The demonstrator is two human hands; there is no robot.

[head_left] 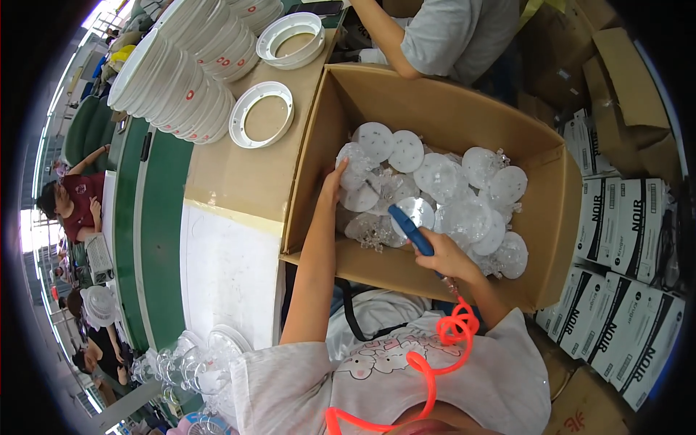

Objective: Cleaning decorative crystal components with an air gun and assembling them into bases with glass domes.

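Note:
My right hand (444, 255) is closed round a blue air blow gun (411, 230), whose thin nozzle points up and left over the open cardboard box (540, 170). A coiled orange air hose (428, 366) runs from the gun's lower end down across my shirt. At the box's left side, my left hand (335, 181) grips a clear plastic round part (354, 165) by its edge; some of its fingers are hidden. Below and between my hands lie several more clear round parts (464, 221), heaped loosely in the box, some with small knobbly fittings.
Left of the box is a table with white rings (261, 114), tall stacks of white rings (170, 87) and a white sheet (225, 268). Clear parts (210, 362) pile up lower left. White printed cartons (616, 290) stand right. Another person's arm (391, 36) is beyond the box.

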